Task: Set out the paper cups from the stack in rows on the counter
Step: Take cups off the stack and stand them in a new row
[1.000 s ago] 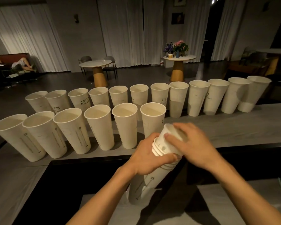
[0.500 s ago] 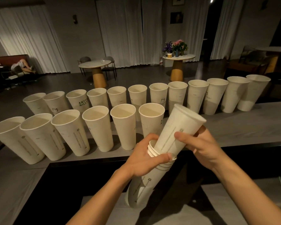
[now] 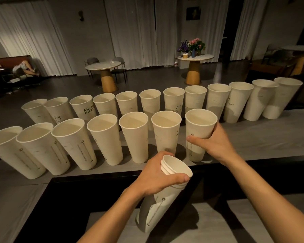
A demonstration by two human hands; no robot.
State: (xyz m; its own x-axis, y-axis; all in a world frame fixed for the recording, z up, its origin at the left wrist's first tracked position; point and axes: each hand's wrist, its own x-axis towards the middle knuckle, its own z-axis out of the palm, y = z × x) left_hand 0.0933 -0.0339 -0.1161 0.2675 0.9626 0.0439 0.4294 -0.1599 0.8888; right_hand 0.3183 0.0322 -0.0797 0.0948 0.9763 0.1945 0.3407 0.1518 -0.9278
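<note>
My left hand [image 3: 158, 179] grips a tilted stack of white paper cups [image 3: 158, 206] near its rims, over the dark gap in front of the grey counter [image 3: 263, 137]. My right hand [image 3: 216, 144] holds a single paper cup [image 3: 199, 132] upright on the counter, at the right end of the near row. That near row [image 3: 104, 137] has several cups standing rim up. Behind it runs a longer far row [image 3: 174, 100] of several cups across the counter.
A lower grey surface [image 3: 209, 225] lies under the stack's base. Beyond the counter are two round tables [image 3: 104, 65], one with flowers [image 3: 191, 45], chairs and white curtains. A person reclines on a sofa [image 3: 23, 67] at far left.
My right hand pulled the top cup off the stack, carried it forward and right, and stood it on the counter at the near row's right end. The left hand kept hold of the stack.
</note>
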